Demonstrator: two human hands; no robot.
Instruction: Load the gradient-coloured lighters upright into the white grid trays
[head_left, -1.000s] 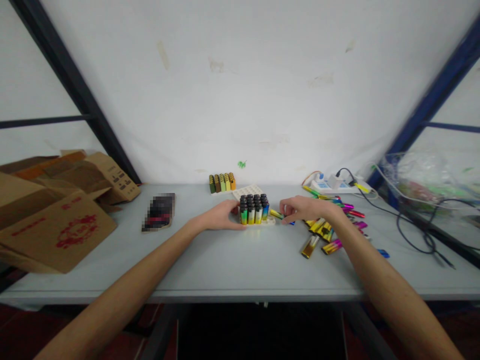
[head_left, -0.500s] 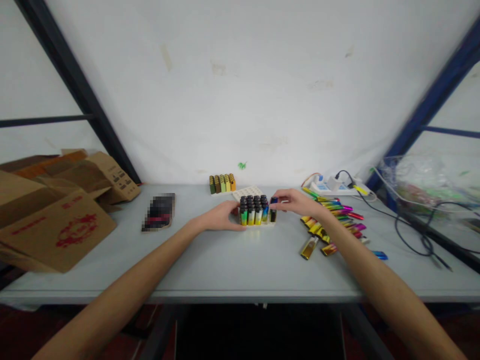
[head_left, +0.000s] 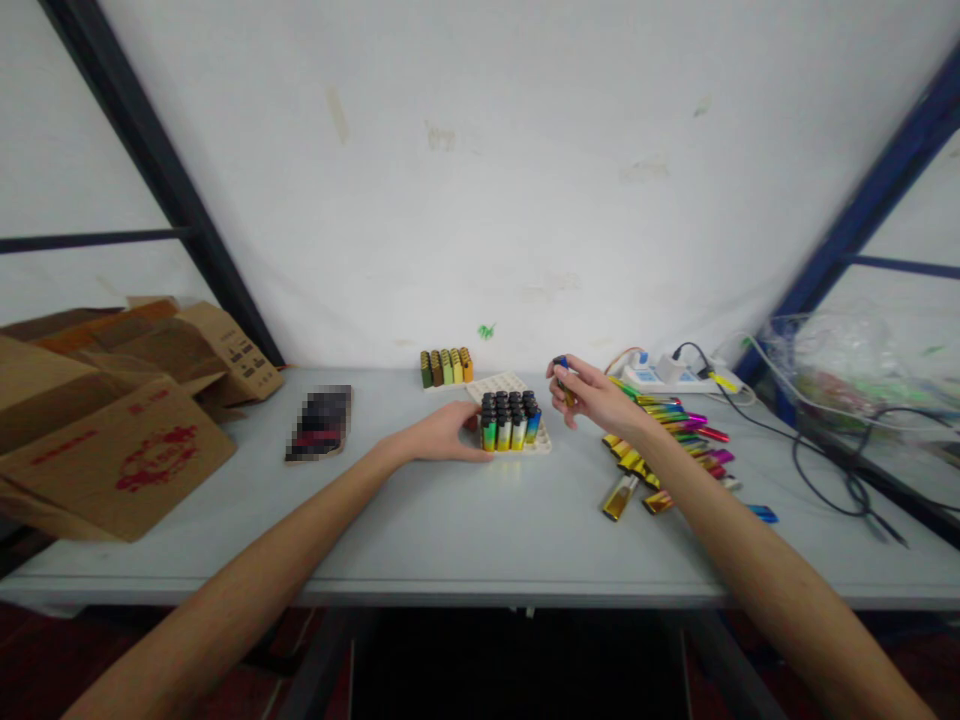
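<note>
Rows of upright lighters with black tops and green, yellow and blue bodies stand in a white holed tray. My left hand is closed round the tray's left side, thumb at the near corner; its other fingertips are hidden behind the lighters. The tray's right end shows unfilled holes. Just right of the tray, my right hand is raised above the table, pinching one lighter with a blue and gold body. Beyond my right wrist lie loose shiny lighters in gold, purple, red and blue.
Another white holed tray lies behind the lighters. A block of yellow and green lighters stands near the wall. Cardboard boxes and a pixelated dark object are left. A power strip and black cables are right.
My right hand has lifted the lighter up and away from the tray's right end and turned it. My left hand has stayed at the tray.
</note>
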